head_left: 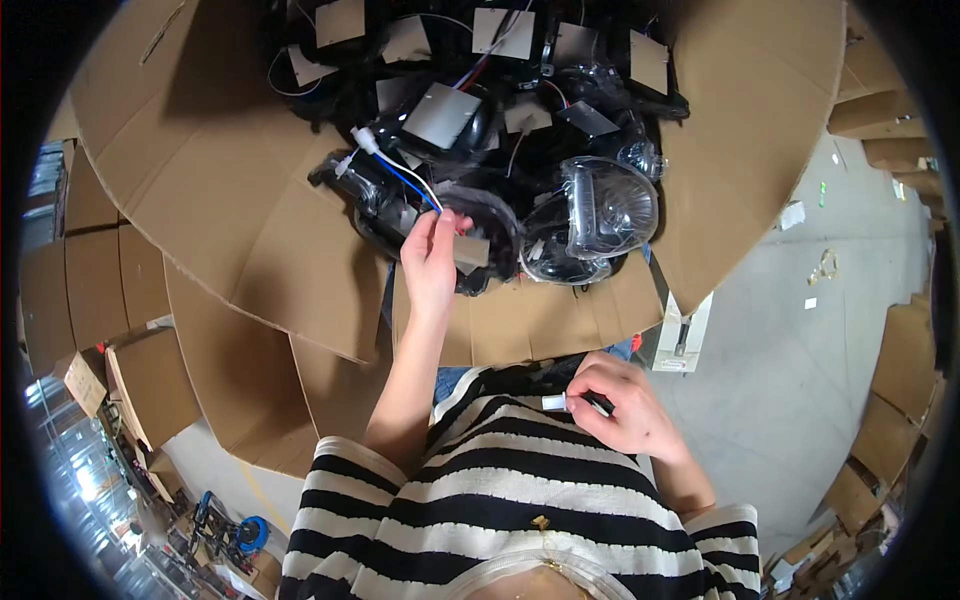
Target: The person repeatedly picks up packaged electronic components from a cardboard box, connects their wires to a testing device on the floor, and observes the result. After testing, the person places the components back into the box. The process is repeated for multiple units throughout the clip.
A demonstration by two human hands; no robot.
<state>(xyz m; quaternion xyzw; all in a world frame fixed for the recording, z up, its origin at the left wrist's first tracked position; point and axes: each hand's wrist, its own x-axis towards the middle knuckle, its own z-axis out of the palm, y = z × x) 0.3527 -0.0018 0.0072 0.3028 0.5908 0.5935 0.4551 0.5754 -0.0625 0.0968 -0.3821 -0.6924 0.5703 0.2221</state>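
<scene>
My left hand [430,265] reaches over a large cardboard box and pinches a bundle of blue and white wires [412,178]. A white plug connector [365,141] sits at the wires' far end. Below those fingers lies a black, plastic-wrapped part with a small tan square [471,251] on it. Close to my body, my right hand [622,405] is closed around a small black object with a white end [553,403]; most of it is hidden by the fingers, so its kind does not show.
Black parts with silver plates [441,115] and loose wires fill the box. Two clear-wrapped round lamp-like parts [612,207] lie at its near right. Cardboard flaps [750,130] stand out on both sides. More cartons [155,385] line the left, and grey floor [770,350] shows at right.
</scene>
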